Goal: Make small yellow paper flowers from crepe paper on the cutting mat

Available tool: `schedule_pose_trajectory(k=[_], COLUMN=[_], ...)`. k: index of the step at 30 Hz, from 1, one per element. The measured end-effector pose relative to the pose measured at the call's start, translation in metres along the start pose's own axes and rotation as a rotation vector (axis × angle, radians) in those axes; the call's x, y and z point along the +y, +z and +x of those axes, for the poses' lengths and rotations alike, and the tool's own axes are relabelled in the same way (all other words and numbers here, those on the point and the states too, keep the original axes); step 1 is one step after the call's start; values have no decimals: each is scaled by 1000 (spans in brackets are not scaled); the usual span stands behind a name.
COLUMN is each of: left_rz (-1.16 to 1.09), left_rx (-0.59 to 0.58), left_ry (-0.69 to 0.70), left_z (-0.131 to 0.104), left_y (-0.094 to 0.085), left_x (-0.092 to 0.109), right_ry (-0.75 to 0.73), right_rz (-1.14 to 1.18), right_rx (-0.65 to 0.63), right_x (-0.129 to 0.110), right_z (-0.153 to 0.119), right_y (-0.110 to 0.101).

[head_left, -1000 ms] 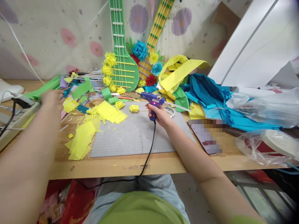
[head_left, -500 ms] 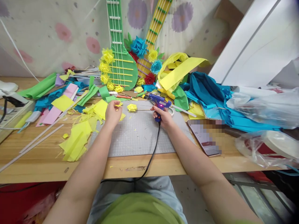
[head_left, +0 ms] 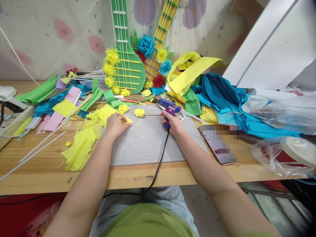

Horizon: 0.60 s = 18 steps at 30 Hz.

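Note:
My left hand [head_left: 116, 125] is at the left part of the grey cutting mat [head_left: 145, 148], thumb and fingers closed at the edge of a piece of yellow crepe paper [head_left: 128, 120]. Just beyond it lies a small yellow paper flower [head_left: 123, 109]. My right hand [head_left: 173, 123] grips a blue glue gun [head_left: 170, 110] by its handle; a small light glows on its side and a black cord hangs from it. A second yellow paper flower [head_left: 139, 113] on a thin stick [head_left: 153, 115] lies between my hands, the stick's end reaching toward my right fingers.
A green paper guitar [head_left: 130, 72] and a yellow one [head_left: 160, 33], trimmed with paper flowers, lean at the back. Yellow scraps [head_left: 81, 148] lie left. Blue paper [head_left: 222, 98], a phone [head_left: 218, 144] and a plastic-wrapped tub [head_left: 286, 154] are right.
My left hand has let go of the small yellow flower, which now lies beyond it, and has come down to the yellow paper. My right hand still holds the glue gun in about the same place.

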<state>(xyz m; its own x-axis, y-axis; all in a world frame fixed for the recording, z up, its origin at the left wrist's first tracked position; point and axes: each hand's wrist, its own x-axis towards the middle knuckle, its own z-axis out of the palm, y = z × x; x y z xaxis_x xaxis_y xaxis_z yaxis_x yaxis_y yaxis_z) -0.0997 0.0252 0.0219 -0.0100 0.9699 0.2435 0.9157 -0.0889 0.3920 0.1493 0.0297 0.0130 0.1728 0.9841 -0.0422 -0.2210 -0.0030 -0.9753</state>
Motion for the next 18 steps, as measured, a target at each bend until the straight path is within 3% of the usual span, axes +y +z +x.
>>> schedule_pose_trajectory(k=[5, 18], left_rz=[-29, -90], left_rx=[-50, 14], left_ry=[-72, -89], left_z=[0, 0], left_y=[6, 7], left_x=[2, 0], right_ry=[2, 6], right_rz=[-21, -10], right_rx=[-31, -88], right_x=[1, 3], right_z=[0, -1], right_y=[0, 1])
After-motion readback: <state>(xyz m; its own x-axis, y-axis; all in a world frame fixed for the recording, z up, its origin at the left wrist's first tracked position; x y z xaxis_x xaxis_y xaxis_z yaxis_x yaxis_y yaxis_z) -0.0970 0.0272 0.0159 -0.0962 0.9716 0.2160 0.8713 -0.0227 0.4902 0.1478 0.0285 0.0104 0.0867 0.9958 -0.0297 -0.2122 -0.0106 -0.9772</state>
